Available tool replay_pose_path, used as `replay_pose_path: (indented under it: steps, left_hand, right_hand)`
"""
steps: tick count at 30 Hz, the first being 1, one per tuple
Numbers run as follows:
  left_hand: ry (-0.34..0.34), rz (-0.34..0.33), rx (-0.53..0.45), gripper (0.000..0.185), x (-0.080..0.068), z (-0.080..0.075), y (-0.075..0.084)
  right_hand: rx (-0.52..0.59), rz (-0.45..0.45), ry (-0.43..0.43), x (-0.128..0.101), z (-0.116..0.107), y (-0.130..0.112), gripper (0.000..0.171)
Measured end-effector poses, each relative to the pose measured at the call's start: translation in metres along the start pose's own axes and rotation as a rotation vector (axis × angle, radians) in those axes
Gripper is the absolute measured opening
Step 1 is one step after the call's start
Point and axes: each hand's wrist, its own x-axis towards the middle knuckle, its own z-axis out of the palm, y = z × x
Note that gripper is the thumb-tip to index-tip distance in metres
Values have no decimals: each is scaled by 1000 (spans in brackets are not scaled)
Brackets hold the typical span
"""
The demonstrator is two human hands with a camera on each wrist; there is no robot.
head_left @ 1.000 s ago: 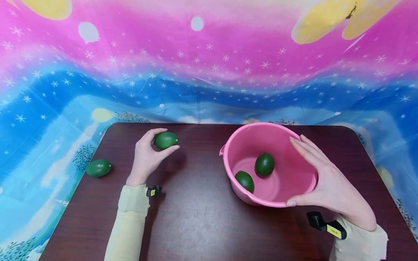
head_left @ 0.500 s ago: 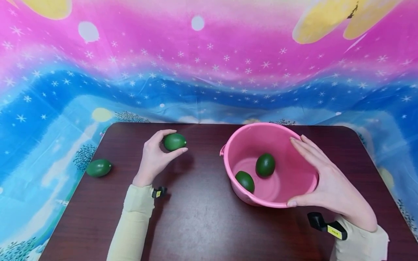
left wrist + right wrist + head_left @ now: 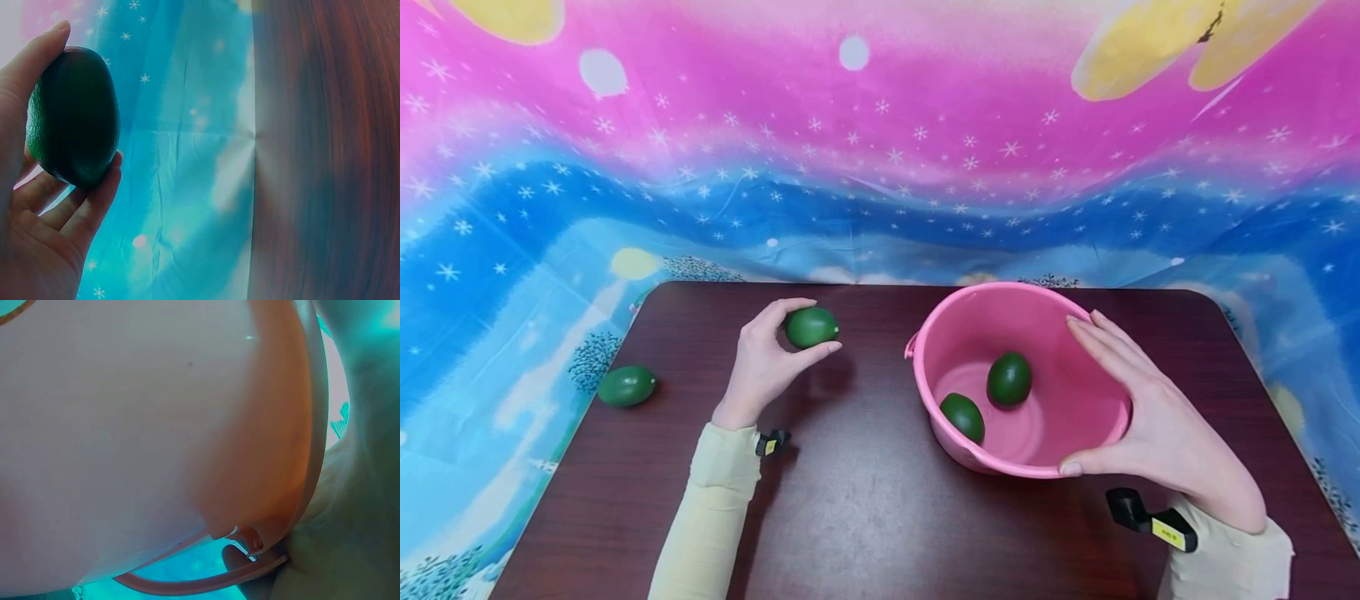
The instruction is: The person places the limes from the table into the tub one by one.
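- No writing readable anywhere; the small yellow tag (image 3: 1170,532) near the right wrist is too tiny to read
- Left hand (image 3: 760,367) pinches a green avocado (image 3: 812,327) above the worktop (image 3: 850,500), long axis lying left-right
- Right hand (image 3: 1150,417), fingers spread, presses the tilted pink bucket (image 3: 1075,400), which holds two avocados (image 3: 1008,379)
- Another avocado (image 3: 627,386) lies at the worktop's left edge
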Motion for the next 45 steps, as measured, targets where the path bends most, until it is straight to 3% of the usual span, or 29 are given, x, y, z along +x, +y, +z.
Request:
replay_pose_path:
  steps: [34,45]
  left_hand:
    - [15,118,-61,66,4,5,27]
    - [11,135,-98,64,6,8,34]
  right_hand:
    - [0,1,-1,-2,1,0,133]
    - [-48,-6,5,-1,1,2,132]
